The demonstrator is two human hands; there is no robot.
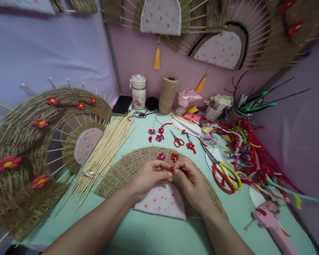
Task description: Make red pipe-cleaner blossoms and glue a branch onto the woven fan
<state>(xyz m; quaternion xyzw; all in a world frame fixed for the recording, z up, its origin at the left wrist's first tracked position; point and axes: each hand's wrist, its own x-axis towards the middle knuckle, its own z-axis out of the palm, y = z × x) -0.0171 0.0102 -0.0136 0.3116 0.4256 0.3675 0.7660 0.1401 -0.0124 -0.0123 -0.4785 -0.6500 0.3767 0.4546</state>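
Observation:
My left hand [151, 177] and my right hand [190, 180] meet over a woven twine fan [117, 175], fingertips pinched together. Between them is a small red piece [171, 169], perhaps of pipe cleaner; the fingers hide most of it. Just beyond the fingertips, a magenta flower [161, 156] and a red flower [174, 157] rest on the fan's woven band. Below my hands shows the fan's white cloth panel [159, 203] with red dots. Farther back lie several small flowers [158, 137] and small red scissors [178, 142].
Left are a bundle of thin sticks [103, 148] and a larger flowered fan [16, 141]. Large scissors [223, 177], a pile of coloured pipe cleaners [247, 152] and a pink glue gun [275, 226] lie right. A bottle [138, 92], phone [122, 105] and twine spool [168, 95] are behind.

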